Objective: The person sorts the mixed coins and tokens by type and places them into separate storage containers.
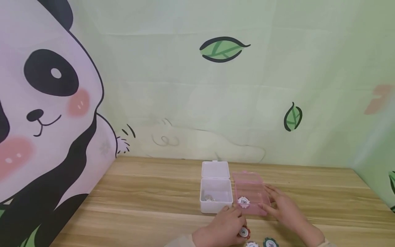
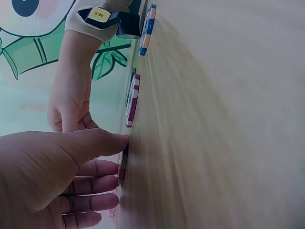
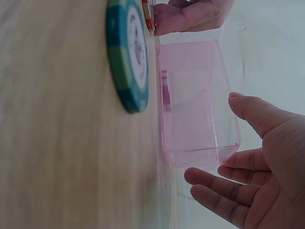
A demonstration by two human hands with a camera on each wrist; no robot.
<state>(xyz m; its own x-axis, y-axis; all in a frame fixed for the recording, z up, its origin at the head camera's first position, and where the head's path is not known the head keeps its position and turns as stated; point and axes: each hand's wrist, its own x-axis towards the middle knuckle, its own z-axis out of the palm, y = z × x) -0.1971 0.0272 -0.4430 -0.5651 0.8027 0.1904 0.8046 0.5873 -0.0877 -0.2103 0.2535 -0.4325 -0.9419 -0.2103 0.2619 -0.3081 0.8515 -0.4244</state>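
Note:
My left hand [image 1: 223, 224] pinches a red poker chip [image 1: 244, 232] at its edge, low over the wooden table; in the left wrist view the thumb and fingertips meet the chip, seen edge-on. With my right hand [image 1: 285, 209] I lightly hold the right front corner of an open pink see-through plastic box [image 1: 250, 195], thumb on its rim in the right wrist view. A white chip marked 100 [image 1: 243, 202] lies inside that box. Left of it stands an open white plastic box [image 1: 216, 207] with small shiny round pieces [image 1: 208, 198] in it.
Nearer me lie a green chip [image 1: 271, 243] and a partly cut-off white chip [image 1: 252, 244]. The left wrist view also has a blue and orange chip [image 2: 147, 29]. Both boxes' lids are raised at the back. A printed cloth backdrop [image 1: 185, 103] rises behind the table [image 1: 139, 199].

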